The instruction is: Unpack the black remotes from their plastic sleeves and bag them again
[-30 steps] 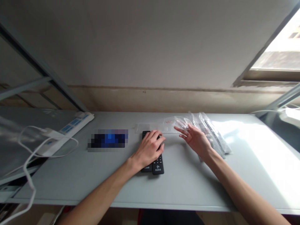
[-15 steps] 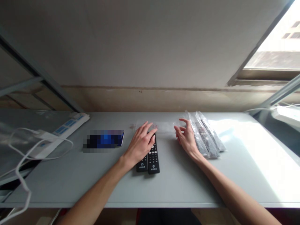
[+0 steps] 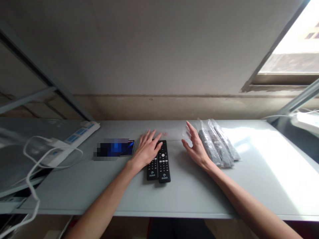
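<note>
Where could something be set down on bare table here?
Bare tabletop shows right of the wrapped remotes, partly sunlit; in front of the phone, left of the left forearm; and between the black remotes and the right forearm. It is crowded around the left hand, black remotes and clear plastic, and between the right hand and wrapped remotes.

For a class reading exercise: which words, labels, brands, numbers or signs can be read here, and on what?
No text is readable.
Left bare remote: pale sign; lettering and key marks too small.
Right bare remote: similar pale sign; lettering and key marks too small.
Clear bag: red print, too blurred.
Bagged remotes: key marks too small.
Phone: screen partly pixelated, nothing readable.
Power strip: no readable markings.
</note>
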Motion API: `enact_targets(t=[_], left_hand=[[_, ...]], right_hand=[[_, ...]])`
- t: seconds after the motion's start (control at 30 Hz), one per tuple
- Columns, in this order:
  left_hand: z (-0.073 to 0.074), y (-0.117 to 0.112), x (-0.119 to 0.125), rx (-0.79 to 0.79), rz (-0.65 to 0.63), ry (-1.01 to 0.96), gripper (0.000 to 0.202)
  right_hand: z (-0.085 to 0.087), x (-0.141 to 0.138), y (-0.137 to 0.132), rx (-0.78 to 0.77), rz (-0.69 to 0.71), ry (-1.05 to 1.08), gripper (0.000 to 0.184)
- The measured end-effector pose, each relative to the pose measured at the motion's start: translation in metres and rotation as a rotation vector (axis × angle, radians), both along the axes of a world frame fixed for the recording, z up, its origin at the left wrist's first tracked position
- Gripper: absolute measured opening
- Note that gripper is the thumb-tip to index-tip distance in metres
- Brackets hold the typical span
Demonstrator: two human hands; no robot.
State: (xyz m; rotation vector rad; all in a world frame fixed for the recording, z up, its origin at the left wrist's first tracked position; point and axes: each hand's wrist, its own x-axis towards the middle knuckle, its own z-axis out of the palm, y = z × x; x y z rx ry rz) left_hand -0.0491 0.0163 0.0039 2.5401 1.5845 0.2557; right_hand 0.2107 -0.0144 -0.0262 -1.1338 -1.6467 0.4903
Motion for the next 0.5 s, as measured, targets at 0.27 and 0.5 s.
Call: enact_targets(t=[0.27,0.5], left_hand=[[-0.01,0.0,-0.004,0.029,0.027,-0.066,0.054],[-0.011,-0.001,-0.005,0.019,-0.011,-0.195,0.051]], right_hand=[[0.003,-0.001,-0.014,0.034,-0.081,-0.29,0.065],[-0.019,-0.005,-0.017,-0.142,-0.051,-0.469,0.056]])
